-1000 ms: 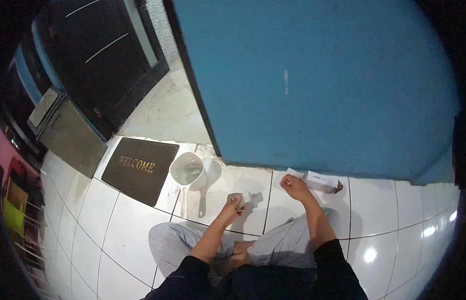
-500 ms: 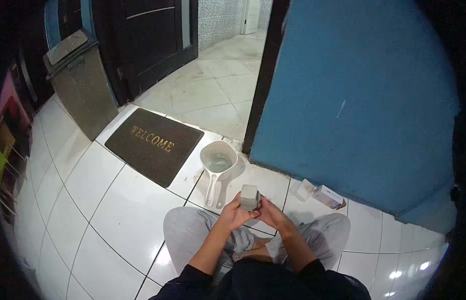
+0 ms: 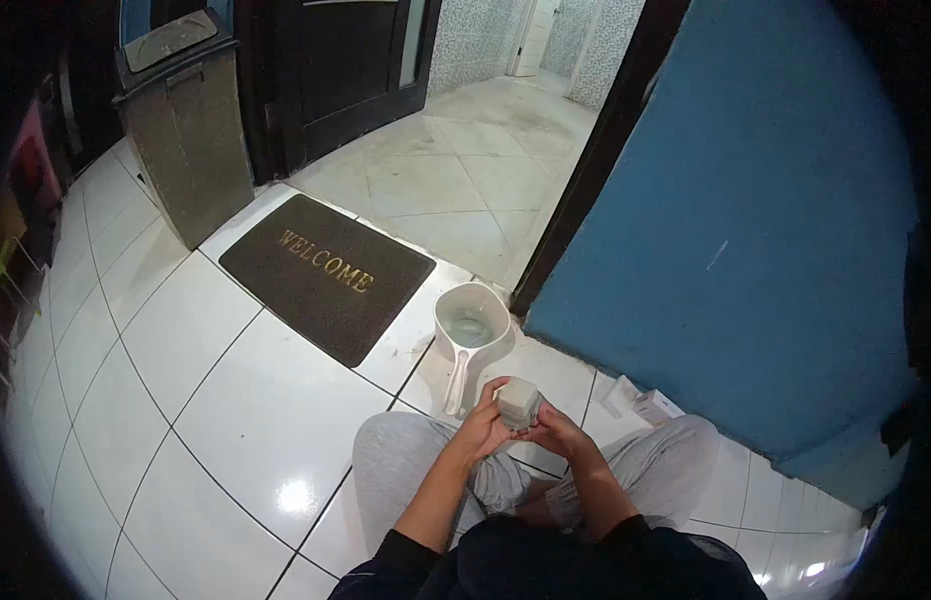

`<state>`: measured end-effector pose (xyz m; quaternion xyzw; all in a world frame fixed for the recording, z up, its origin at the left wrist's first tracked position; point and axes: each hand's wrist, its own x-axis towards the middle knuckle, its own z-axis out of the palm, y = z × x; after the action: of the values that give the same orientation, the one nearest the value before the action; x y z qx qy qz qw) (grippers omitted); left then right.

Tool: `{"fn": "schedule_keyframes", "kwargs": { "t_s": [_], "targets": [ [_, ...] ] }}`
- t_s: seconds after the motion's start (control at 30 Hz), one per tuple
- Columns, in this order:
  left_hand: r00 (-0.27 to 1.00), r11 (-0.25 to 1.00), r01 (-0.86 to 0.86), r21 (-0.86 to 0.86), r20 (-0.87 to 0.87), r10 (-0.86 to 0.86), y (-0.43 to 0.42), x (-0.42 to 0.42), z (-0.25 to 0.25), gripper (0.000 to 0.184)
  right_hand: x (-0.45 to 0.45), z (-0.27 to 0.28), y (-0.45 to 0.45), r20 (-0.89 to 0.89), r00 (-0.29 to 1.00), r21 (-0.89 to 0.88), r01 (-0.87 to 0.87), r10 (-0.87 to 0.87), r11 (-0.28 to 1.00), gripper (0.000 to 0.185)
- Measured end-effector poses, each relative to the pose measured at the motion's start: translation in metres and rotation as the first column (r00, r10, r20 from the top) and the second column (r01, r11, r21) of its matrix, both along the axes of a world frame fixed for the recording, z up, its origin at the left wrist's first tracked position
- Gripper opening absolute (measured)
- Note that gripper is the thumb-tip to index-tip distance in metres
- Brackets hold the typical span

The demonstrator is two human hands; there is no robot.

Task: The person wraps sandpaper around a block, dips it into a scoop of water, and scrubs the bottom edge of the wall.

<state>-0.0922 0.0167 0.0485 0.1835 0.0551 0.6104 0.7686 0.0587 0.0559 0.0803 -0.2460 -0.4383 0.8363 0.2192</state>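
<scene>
A small pale grey block-shaped object (image 3: 519, 398), which looks layered along its side, is held up in front of my crossed legs. My left hand (image 3: 480, 428) has its fingers wrapped round the left side of it. On the other side, my right hand (image 3: 561, 430) grips its lower right. Just beyond my hands stands a white dipper (image 3: 473, 312) with clear water in it, its handle pointing back toward me. What the block is made of cannot be told.
A dark WELCOME mat (image 3: 328, 278) lies at the doorway. A tall bin (image 3: 191, 140) stands at the back left. By the blue wall (image 3: 746, 230) are a small white item (image 3: 620, 397) and a small box (image 3: 658, 407), partly behind my right knee.
My right hand has come from beside the small box to the block in my left hand, and both now hold it. The view has swung toward the doorway.
</scene>
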Motion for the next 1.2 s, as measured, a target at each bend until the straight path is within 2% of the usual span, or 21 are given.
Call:
{"fn": "schedule_keyframes", "kwargs": {
  "t_s": [0.2, 0.33, 0.4, 0.47, 0.53, 0.57, 0.6, 0.63, 0.67, 0.7, 0.73, 0.8, 0.83, 0.9, 0.93, 1.0, 1.03, 1.07, 1.1, 1.13, 1.2],
  "targets": [
    [0.992, 0.983, -0.048, -0.18, -0.123, 0.026, 0.014, 0.019, -0.001, 0.032, 0.02, -0.023, 0.02, -0.066, 0.997, 0.081, -0.029, 0.035, 0.996, 0.072],
    [0.981, 0.959, -0.079, -0.271, -0.19, 0.027, 0.025, 0.034, 0.002, 0.029, 0.03, -0.025, 0.031, -0.048, 0.99, 0.054, 0.135, -0.132, 0.989, 0.062],
    [0.914, 0.906, -0.102, -0.411, -0.398, -0.078, 0.031, 0.039, 0.0, 0.028, 0.031, -0.021, 0.047, -0.016, 0.977, 0.074, 0.216, -0.215, 0.974, 0.056],
    [0.852, 0.887, -0.187, -0.423, -0.52, -0.068, 0.037, 0.042, 0.003, 0.03, 0.027, -0.009, 0.08, 0.187, 0.906, 0.357, 0.297, -0.379, 0.886, 0.043],
    [0.47, 0.941, -0.147, -0.304, -0.859, -0.204, 0.046, 0.044, -0.004, 0.031, 0.006, 0.015, 0.11, 0.287, 0.874, 0.587, 0.163, -0.392, 0.793, 0.038],
    [0.319, 0.98, -0.106, -0.167, -0.939, -0.126, 0.049, 0.045, -0.009, 0.028, -0.008, 0.021, 0.124, 0.313, 0.868, 0.676, 0.081, -0.385, 0.732, 0.041],
    [0.315, 0.979, -0.109, -0.172, -0.94, -0.131, 0.054, 0.045, -0.019, 0.028, -0.023, 0.025, 0.135, 0.339, 0.86, 0.752, -0.004, -0.381, 0.659, 0.044],
    [0.092, 0.999, -0.004, 0.035, -0.995, 0.036, 0.062, 0.045, -0.031, 0.026, -0.038, 0.023, 0.147, 0.335, 0.863, 0.751, -0.002, -0.377, 0.661, 0.044],
    [-0.112, 0.967, 0.144, 0.212, -0.967, 0.229, 0.068, 0.045, -0.044, 0.025, -0.054, 0.017, 0.159, 0.392, 0.833, 0.846, -0.159, -0.391, 0.51, 0.047],
    [-0.055, 0.959, 0.128, 0.255, -0.963, 0.263, 0.072, 0.044, -0.052, 0.024, -0.069, 0.008, 0.168, 0.439, 0.796, 0.888, -0.315, -0.417, 0.335, 0.05],
    [-0.06, 0.96, 0.124, 0.253, -0.963, 0.261, 0.076, 0.039, -0.051, 0.024, -0.081, -0.001, 0.175, 0.436, 0.799, 0.889, -0.313, -0.413, 0.335, 0.05],
    [0.19, 0.989, 0.089, -0.119, -0.973, -0.134, 0.078, 0.033, -0.052, 0.024, -0.1, -0.018, 0.182, 0.48, 0.798, 0.874, -0.472, -0.364, 0.115, 0.049],
    [0.196, 0.987, 0.092, -0.134, -0.969, -0.15, 0.082, 0.032, -0.054, 0.024, -0.105, -0.025, 0.182, 0.498, 0.784, 0.856, -0.514, -0.37, 0.062, 0.046],
    [-0.083, 0.989, 0.086, 0.122, -0.988, 0.129, 0.088, 0.03, -0.059, 0.026, -0.104, -0.036, 0.184, 0.493, 0.797, 0.864, -0.497, -0.349, 0.085, 0.047],
    [-0.026, 0.988, 0.013, 0.151, -0.988, 0.151, 0.091, 0.03, -0.059, 0.029, -0.105, -0.038, 0.185, 0.471, 0.815, 0.878, -0.471, -0.338, 0.089, 0.047],
    [-0.086, 0.995, -0.054, 0.089, -0.993, 0.084, 0.093, 0.025, -0.048, 0.031, -0.094, -0.027, 0.186, 0.412, 0.865, 0.911, -0.393, -0.287, 0.123, 0.048],
    [-0.076, 0.995, -0.052, 0.08, -0.994, 0.075, 0.093, 0.025, -0.051, 0.031, -0.086, -0.008, 0.18, 0.368, 0.898, 0.866, -0.236, -0.242, 0.442, 0.048],
    [-0.157, 0.994, -0.039, 0.099, -0.983, 0.092, 0.092, 0.025, -0.055, 0.032, -0.078, 0.004, 0.175, 0.309, 0.925, 0.702, -0.063, -0.223, 0.71, 0.049],
    [-0.239, 0.992, -0.022, 0.121, -0.964, 0.112, 0.091, 0.026, -0.057, 0.034, -0.066, 0.004, 0.175, 0.317, 0.921, 0.698, -0.065, -0.226, 0.713, 0.049],
    [-0.232, 0.993, -0.016, 0.117, -0.966, 0.11, 0.09, 0.027, -0.051, 0.034, -0.05, 0.005, 0.175, 0.286, 0.903, 0.735, 0.008, -0.322, 0.678, 0.049],
    [-0.314, 0.973, 0.227, -0.047, -0.949, 0.027, 0.088, 0.03, -0.038, 0.036, -0.017, -0.008, 0.178, 0.252, 0.871, 0.772, 0.082, -0.422, 0.63, 0.05]
  ]
}}
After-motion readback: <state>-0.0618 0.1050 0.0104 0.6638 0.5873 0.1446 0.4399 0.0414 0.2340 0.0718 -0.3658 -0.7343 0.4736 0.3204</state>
